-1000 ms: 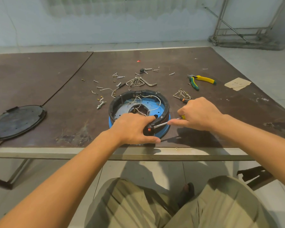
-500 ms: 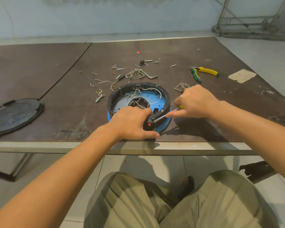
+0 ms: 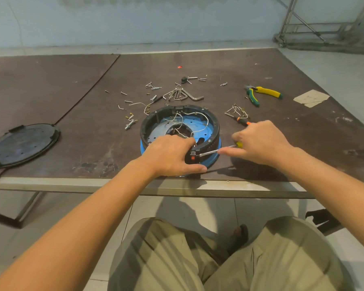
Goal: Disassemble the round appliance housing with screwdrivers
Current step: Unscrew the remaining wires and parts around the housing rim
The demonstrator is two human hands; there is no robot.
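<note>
the round housing sits at the worktop's near edge. the left hand grips its rim; the right hand grips a screwdriver, tip against the rim. loose screws lie behind, a black lid far left.

Left hand on round housing — screwdriver in right hand.

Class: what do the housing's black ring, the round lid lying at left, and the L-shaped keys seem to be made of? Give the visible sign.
The black ring looks like moulded plastic: matt, ribbed. The round lid is probably plastic too: dull black, moulded holes. The L-shaped keys are metal: silvery, with bright glints.
</note>
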